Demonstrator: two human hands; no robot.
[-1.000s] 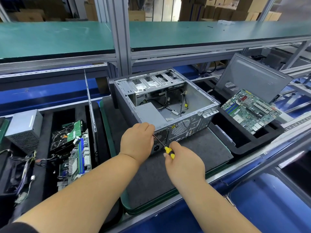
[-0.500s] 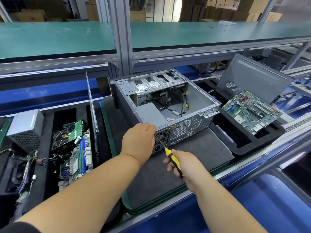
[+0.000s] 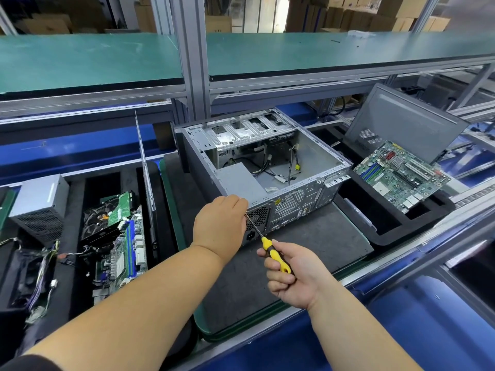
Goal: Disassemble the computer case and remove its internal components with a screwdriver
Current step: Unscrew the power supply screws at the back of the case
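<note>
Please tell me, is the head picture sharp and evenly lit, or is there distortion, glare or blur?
Head view: wide-angle bending curves the shelf edges; soft overhead light, slight glare on the drive cage; computer case, screwdriver and both hands sharp; cardboard boxes behind are dim and softer.

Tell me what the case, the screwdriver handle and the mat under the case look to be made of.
Case: bare sheet metal, probably steel, matte grey, with punched vent holes. Screwdriver handle: yellow and black, likely plastic or rubber, with a slight sheen. Mat: dark grey and dull, maybe rubber or felt; the surface cannot be told.
</note>
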